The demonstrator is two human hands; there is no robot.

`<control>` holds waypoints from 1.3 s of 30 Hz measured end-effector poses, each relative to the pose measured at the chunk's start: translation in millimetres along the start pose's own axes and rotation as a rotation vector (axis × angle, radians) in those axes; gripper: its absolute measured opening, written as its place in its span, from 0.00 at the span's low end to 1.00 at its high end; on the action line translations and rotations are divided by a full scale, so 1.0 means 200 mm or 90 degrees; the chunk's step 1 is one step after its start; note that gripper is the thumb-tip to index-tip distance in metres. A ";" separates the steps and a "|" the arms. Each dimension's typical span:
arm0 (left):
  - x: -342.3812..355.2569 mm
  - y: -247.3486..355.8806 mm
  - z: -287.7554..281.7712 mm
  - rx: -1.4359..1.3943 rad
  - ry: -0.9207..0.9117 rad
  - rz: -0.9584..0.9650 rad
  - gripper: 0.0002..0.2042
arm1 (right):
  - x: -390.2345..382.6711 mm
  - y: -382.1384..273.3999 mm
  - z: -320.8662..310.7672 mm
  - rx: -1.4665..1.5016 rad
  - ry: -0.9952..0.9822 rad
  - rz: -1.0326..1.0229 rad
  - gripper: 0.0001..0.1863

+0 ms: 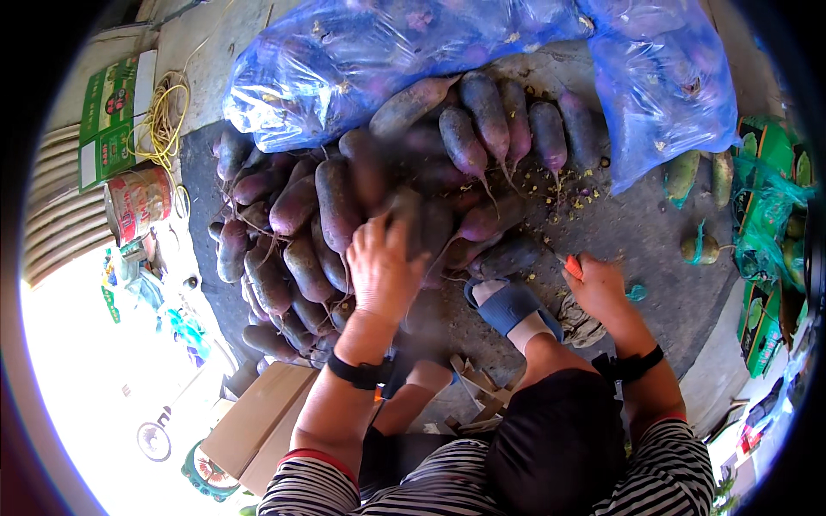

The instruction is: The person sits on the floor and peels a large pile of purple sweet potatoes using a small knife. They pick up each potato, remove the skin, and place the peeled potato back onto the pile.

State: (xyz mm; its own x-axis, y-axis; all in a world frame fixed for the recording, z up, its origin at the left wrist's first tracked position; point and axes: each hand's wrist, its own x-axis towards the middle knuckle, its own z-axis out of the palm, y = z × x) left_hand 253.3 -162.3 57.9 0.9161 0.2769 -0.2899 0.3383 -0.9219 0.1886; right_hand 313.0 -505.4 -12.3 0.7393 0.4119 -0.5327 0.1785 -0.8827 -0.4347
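Observation:
A large pile of dark purple, long radishes (337, 205) lies on a dark mat, their thin root tails still attached. Over its middle reaches my left hand (380, 265), thumb and fingers apart, its fingertips close to a motion-blurred radish (404, 213). Just beyond it, another radish (368, 172) is smeared by motion. At the right of the pile, my right hand (595, 285) is closed around the orange handle of a knife (574, 267). The knife's thin blade points left toward a dark radish (506, 256) and is hard to make out. Several radishes (465, 142) lie at the back with tails toward me.
Blue plastic bags (361, 64) of produce line the far side. Yellowish scraps (578, 202) litter the mat. My sandalled foot (514, 308) rests beside the pile. A cardboard box (258, 417), green cartons (110, 120), a red-and-white bucket (138, 205) and green netting (770, 215) stand around.

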 end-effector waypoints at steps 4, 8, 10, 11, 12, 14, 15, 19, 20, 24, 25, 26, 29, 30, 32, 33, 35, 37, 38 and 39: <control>0.04 0.11 0.04 0.006 0.033 0.036 0.28 | -0.04 0.01 -0.03 0.029 0.023 0.003 0.16; 0.42 0.02 0.10 -0.282 0.287 0.121 0.23 | -0.06 0.01 0.00 0.046 0.059 -0.006 0.15; 0.64 0.19 -0.03 -0.625 0.170 -0.261 0.24 | -0.08 0.03 -0.01 0.061 0.056 0.012 0.14; 0.77 0.10 0.03 -0.964 0.106 -0.419 0.25 | -0.07 0.01 -0.03 0.076 0.043 0.022 0.14; 0.88 -0.01 0.08 -1.292 0.028 -0.577 0.25 | -0.06 -0.02 -0.03 0.099 0.025 0.027 0.14; 0.97 0.12 0.10 -1.422 -0.007 -0.679 0.24 | -0.07 0.00 -0.05 0.095 0.026 0.051 0.14; 1.00 0.18 0.10 -1.486 -0.025 -0.732 0.23 | -0.08 0.00 -0.06 0.093 0.026 0.062 0.13; 1.12 -0.01 0.33 -1.449 0.091 -0.680 0.21 | -0.08 -0.02 -0.06 0.126 0.030 0.038 0.13; 1.16 -0.16 0.40 -1.492 0.089 -0.705 0.20 | -0.07 -0.04 -0.05 0.139 0.026 0.024 0.13; 1.20 -0.07 0.46 -1.404 0.092 -0.776 0.20 | -0.10 -0.02 -0.04 0.131 0.019 0.040 0.13; 1.18 0.04 0.41 -1.322 0.097 -0.736 0.21 | -0.11 -0.01 -0.05 0.120 0.024 0.050 0.13; 1.15 0.11 0.34 -1.232 0.116 -0.701 0.23 | -0.11 -0.01 -0.06 0.130 0.027 0.046 0.13; 1.02 0.19 0.17 -1.295 0.199 -0.734 0.28 | -0.10 -0.04 -0.07 0.144 0.023 0.054 0.13; 0.99 0.19 0.11 -1.358 0.163 -0.676 0.26 | -0.10 -0.03 -0.06 0.155 0.039 0.052 0.13; 0.84 0.21 0.08 -1.479 0.073 -0.557 0.24 | -0.12 0.02 -0.05 0.171 0.071 0.061 0.12; 0.75 0.20 0.10 -1.525 0.024 -0.504 0.22 | -0.12 0.03 -0.05 0.194 0.110 0.060 0.13; 0.52 0.19 0.10 -1.496 -0.114 -0.218 0.25 | -0.10 0.04 -0.09 0.243 0.195 0.052 0.13; 0.37 0.21 0.08 -1.410 -0.220 -0.081 0.35 | -0.07 -0.02 -0.19 0.261 0.197 0.077 0.13; 0.31 0.23 0.09 -1.362 -0.284 -0.019 0.40 | -0.06 -0.07 -0.25 0.268 0.197 0.093 0.12; 0.26 0.27 0.07 -1.349 -0.325 -0.091 0.45 | -0.04 -0.13 -0.31 0.246 0.195 0.048 0.12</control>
State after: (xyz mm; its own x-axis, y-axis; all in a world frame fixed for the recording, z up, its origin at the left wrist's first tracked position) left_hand 316.3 -202.3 39.8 0.8712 -0.1079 -0.4789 0.3762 0.7736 0.5099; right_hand 341.9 -500.2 47.8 0.9082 0.2138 -0.3598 -0.0932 -0.7349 -0.6718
